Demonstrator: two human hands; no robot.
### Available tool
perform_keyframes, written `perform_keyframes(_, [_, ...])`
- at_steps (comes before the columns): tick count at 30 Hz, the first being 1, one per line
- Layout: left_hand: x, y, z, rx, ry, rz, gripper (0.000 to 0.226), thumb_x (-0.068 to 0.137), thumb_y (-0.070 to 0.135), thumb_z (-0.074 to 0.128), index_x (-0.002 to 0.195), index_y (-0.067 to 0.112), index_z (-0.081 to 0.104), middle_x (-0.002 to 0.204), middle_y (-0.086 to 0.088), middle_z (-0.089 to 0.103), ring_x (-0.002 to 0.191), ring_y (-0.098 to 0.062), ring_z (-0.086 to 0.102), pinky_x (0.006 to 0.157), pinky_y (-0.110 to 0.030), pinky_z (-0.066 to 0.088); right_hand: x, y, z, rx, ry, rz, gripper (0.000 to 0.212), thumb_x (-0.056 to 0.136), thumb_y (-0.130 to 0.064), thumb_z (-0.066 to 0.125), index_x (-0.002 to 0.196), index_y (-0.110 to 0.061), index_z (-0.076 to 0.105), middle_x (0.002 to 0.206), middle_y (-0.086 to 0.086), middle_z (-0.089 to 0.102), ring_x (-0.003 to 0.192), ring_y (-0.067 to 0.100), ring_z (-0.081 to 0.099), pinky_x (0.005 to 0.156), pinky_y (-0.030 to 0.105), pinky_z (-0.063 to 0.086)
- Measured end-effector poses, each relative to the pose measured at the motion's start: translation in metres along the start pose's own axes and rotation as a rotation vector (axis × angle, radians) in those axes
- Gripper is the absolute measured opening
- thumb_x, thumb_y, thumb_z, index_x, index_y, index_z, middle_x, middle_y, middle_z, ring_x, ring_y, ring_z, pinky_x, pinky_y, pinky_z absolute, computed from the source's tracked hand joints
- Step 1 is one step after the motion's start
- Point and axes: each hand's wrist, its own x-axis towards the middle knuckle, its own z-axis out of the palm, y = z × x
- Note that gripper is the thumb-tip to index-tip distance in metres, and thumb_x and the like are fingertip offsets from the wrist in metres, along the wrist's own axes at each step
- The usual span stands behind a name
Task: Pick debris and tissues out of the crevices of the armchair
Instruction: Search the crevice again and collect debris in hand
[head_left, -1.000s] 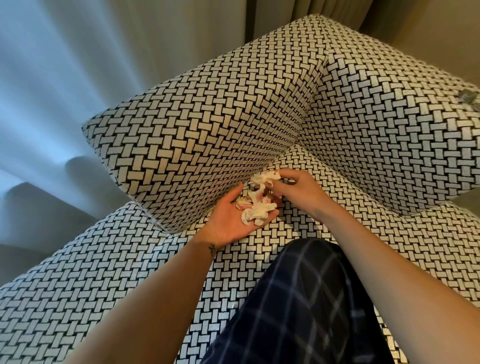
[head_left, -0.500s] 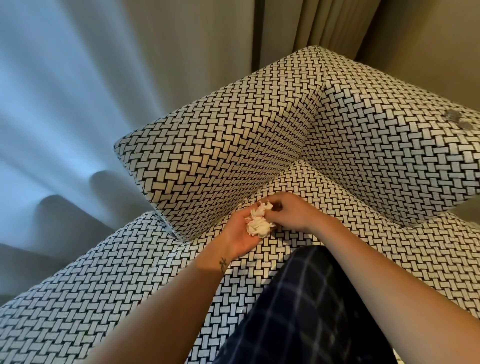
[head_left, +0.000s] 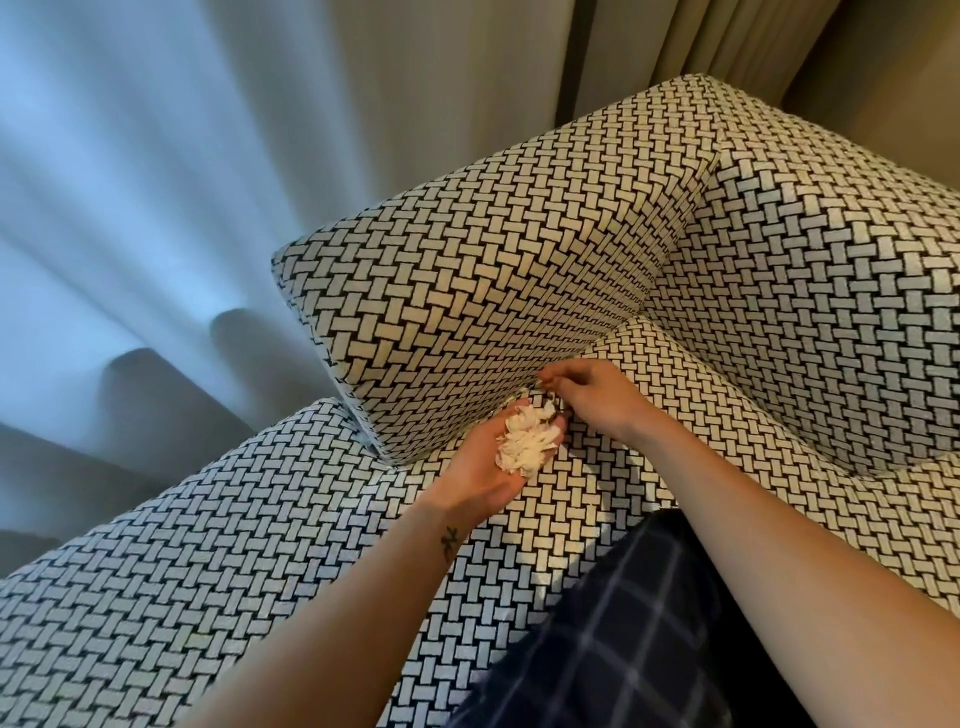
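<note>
Half a second ago our right hand pressed its fingertips onto the tissue wad. Now it has left the wad and reached the crevice where the armchair arm meets the seat, at about 1 o'clock from the wad. A second ago the scraps lay looser in the palm, with pinkish bits showing; now they sit bunched as one pale clump.

Our left hand lies palm up over the seat just beside the arm, its fingers half-curled round the wad like a cup. The wad's long axis runs along the palm from about 7 o'clock to 1 o'clock, its far end pointing at the crevice and the right hand's fingertips.

The right hand's fingers are bent, thumb and forefinger drawn together at the seam. Whether they pinch a scrap there, we cannot tell.

At 6 o'clock a checked trouser leg rests on the seat, and a curtain hangs at 10 o'clock.
</note>
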Motion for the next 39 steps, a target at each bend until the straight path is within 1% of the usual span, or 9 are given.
perform_keyframes(4, [0.002, -0.001, 0.003, 0.023, 0.035, 0.002, 0.037, 0.107, 0.011, 0.043, 0.140, -0.004, 0.051, 0.117, -0.026, 0.069, 0.083, -0.034, 0.075, 0.072, -0.040, 0.064, 0.018, 0.004, 0.004, -0.213, -0.010, -0.005, 0.028, 0.101, -0.014, 0.053, 0.123, -0.013, 0.070, 0.125, 0.005, 0.066, 0.116, 0.019, 0.059, 0.100, 0.027, 0.044])
perform_keyframes(7, [0.006, -0.003, 0.005, 0.029, 0.077, 0.010, 0.041, 0.107, 0.013, 0.046, 0.144, -0.003, 0.051, 0.123, -0.027, 0.068, 0.080, -0.034, 0.077, 0.069, -0.041, 0.065, 0.032, 0.006, 0.010, -0.484, -0.039, -0.051, 0.032, 0.098, -0.026, 0.058, 0.126, -0.013, 0.070, 0.132, 0.011, 0.058, 0.129, 0.030, 0.048, 0.109, 0.032, 0.037])
perform_keyframes(12, [-0.014, 0.005, -0.011, 0.124, -0.028, -0.111, 0.042, 0.108, 0.021, 0.040, 0.137, -0.004, 0.056, 0.134, -0.024, 0.065, 0.124, -0.033, 0.065, 0.109, -0.041, 0.049, 0.047, -0.001, 0.012, -0.737, -0.170, 0.032, 0.045, 0.096, -0.056, 0.051, 0.129, -0.029, 0.067, 0.135, 0.012, 0.044, 0.136, 0.034, 0.024, 0.116, 0.042, 0.021])
perform_keyframes(17, [-0.027, 0.012, -0.016, 0.156, -0.112, -0.163, 0.042, 0.109, 0.017, 0.033, 0.133, -0.007, 0.057, 0.137, -0.025, 0.063, 0.122, -0.033, 0.064, 0.109, -0.040, 0.048, 0.042, -0.012, 0.010, -0.806, -0.195, 0.092, 0.048, 0.093, -0.057, 0.055, 0.137, -0.039, 0.059, 0.143, 0.009, 0.032, 0.144, 0.035, 0.013, 0.115, 0.056, 0.022])
perform_keyframes(24, [-0.022, 0.010, -0.013, 0.304, 0.011, -0.165, 0.034, 0.107, 0.016, 0.040, 0.127, -0.001, 0.062, 0.128, -0.024, 0.068, 0.122, -0.034, 0.064, 0.115, -0.041, 0.045, 0.034, -0.006, 0.034, -0.657, 0.061, 0.094, 0.045, 0.084, -0.066, 0.065, 0.116, -0.035, 0.073, 0.142, 0.005, 0.036, 0.137, 0.032, 0.022, 0.110, 0.050, 0.022])
perform_keyframes(30, [-0.023, 0.006, -0.004, 0.288, -0.016, -0.136, 0.031, 0.105, 0.016, 0.042, 0.114, -0.003, 0.066, 0.112, -0.021, 0.072, 0.107, -0.031, 0.068, 0.105, -0.039, 0.051, 0.035, -0.003, 0.045, -0.533, 0.258, 0.063, 0.015, 0.087, -0.042, 0.072, 0.089, -0.029, 0.080, 0.118, 0.003, 0.048, 0.122, 0.031, 0.033, 0.095, 0.042, 0.026])
perform_keyframes(33, [-0.024, 0.006, -0.001, 0.266, 0.005, -0.133, 0.032, 0.105, 0.015, 0.043, 0.117, -0.004, 0.065, 0.113, -0.022, 0.072, 0.103, -0.029, 0.070, 0.092, -0.036, 0.059, 0.031, 0.001, 0.040, -0.462, 0.268, 0.010, 0.012, 0.090, -0.039, 0.071, 0.090, -0.030, 0.080, 0.107, -0.004, 0.048, 0.120, 0.030, 0.037, 0.087, 0.036, 0.023])
perform_keyframes(36, [-0.022, 0.006, 0.001, 0.207, 0.072, -0.119, 0.030, 0.106, 0.013, 0.043, 0.111, -0.006, 0.066, 0.107, -0.026, 0.075, 0.100, -0.032, 0.074, 0.092, -0.039, 0.059, 0.027, 0.005, 0.028, -0.304, 0.216, -0.042, 0.013, 0.088, -0.041, 0.073, 0.094, -0.033, 0.080, 0.110, -0.002, 0.060, 0.119, 0.028, 0.049, 0.097, 0.038, 0.040])
perform_keyframes(39, [-0.022, 0.003, 0.005, 0.209, 0.118, -0.102, 0.030, 0.107, 0.010, 0.042, 0.108, -0.009, 0.065, 0.112, -0.029, 0.072, 0.121, -0.038, 0.064, 0.099, -0.041, 0.054, 0.007, -0.005, 0.015, -0.085, 0.173, -0.092, 0.011, 0.091, -0.032, 0.073, 0.092, -0.024, 0.079, 0.114, 0.002, 0.063, 0.111, 0.020, 0.058, 0.085, 0.017, 0.043])
